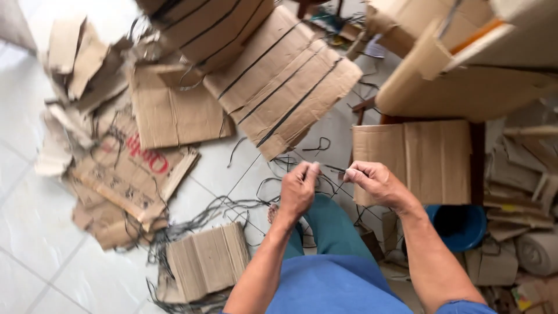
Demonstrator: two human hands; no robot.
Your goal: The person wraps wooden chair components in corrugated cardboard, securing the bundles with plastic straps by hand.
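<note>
My left hand (299, 189) and my right hand (375, 180) are raised in front of me, each pinching an end of a thin dark string (334, 170) that runs between them. Below them lie my teal trouser leg (331, 227) and the blue shirt hem. A folded cardboard piece (427, 157) rests on a dark wooden surface just behind my right hand. A large bundle of cardboard sheets tied with dark strings (279, 75) lies on the white tiled floor (35, 232) ahead of my hands.
Torn cardboard pieces (116, 163) are scattered at left. A small stack of folded cardboard (206, 261) sits near my left arm amid loose dark strings (221, 209). A blue bucket (459, 224) and rolled cardboard are at right. More boxes (465, 52) are at top right.
</note>
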